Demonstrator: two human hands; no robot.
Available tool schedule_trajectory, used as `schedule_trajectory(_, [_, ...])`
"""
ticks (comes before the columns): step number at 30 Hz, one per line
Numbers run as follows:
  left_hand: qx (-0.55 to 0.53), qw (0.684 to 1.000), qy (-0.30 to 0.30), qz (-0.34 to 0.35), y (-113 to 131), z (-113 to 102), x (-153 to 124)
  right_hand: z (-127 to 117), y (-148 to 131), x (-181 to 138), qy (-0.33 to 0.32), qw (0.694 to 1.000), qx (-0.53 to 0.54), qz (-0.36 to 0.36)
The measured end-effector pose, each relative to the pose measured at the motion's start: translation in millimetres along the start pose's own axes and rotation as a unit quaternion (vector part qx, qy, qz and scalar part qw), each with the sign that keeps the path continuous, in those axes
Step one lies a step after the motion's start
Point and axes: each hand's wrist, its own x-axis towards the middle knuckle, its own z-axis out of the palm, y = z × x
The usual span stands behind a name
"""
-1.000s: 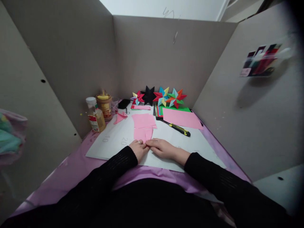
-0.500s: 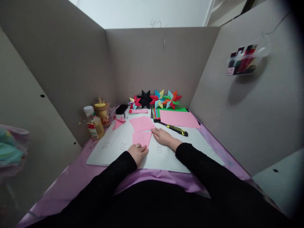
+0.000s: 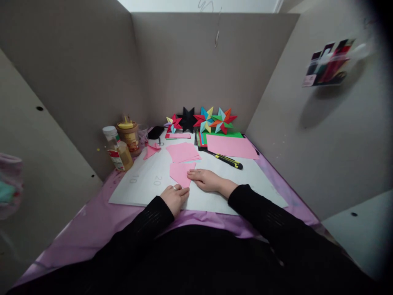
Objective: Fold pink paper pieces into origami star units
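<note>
A partly folded sheet of pink paper (image 3: 179, 170) lies on the white board (image 3: 147, 192), its lower end narrowed toward a point. My left hand (image 3: 174, 198) has bent fingers, with a ring on one, closed at the paper's lower tip. Stretched flat, the fingers of my right hand (image 3: 205, 179) press on the paper's right edge and hold nothing. Just behind lies a small stack of pink sheets (image 3: 182, 152). A folded pink paper piece (image 3: 152, 150) rests to its left, with small scissors (image 3: 160, 142) close by.
A yellow-black utility knife (image 3: 229, 161) lies right of the stack, before a large pink sheet (image 3: 231, 146) on coloured papers. Folded paper stars (image 3: 205, 120) line the back wall. A glue bottle (image 3: 120, 153), a brown jar (image 3: 129, 137) and a black phone (image 3: 156, 132) stand or lie at left.
My right hand has slid left and toward me onto the paper's right edge. The paper's lower left corner now looks folded in. The camera view has tilted down a little.
</note>
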Motion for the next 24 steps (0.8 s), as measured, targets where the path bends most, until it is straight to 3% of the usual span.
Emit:
schedule_trajectory(5, [-0.044,0.998,0.027,-0.022,-15,-3,-11,-3,2,-4,-0.029,0.999,0.018,-0.027])
schedule_trajectory(10, [-0.063,0.995,0.052,-0.049,-35,-4,5,-12,-1,-9,-0.094,0.995,0.022,-0.032])
schedule_trajectory(16, [-0.105,0.992,0.073,-0.024,-45,16,30,-20,-9,-11,-0.167,0.985,0.047,0.008])
schedule_trajectory(24, [-0.107,0.991,0.08,-0.029,-52,33,30,-25,-18,-10,-0.191,0.977,0.097,0.017])
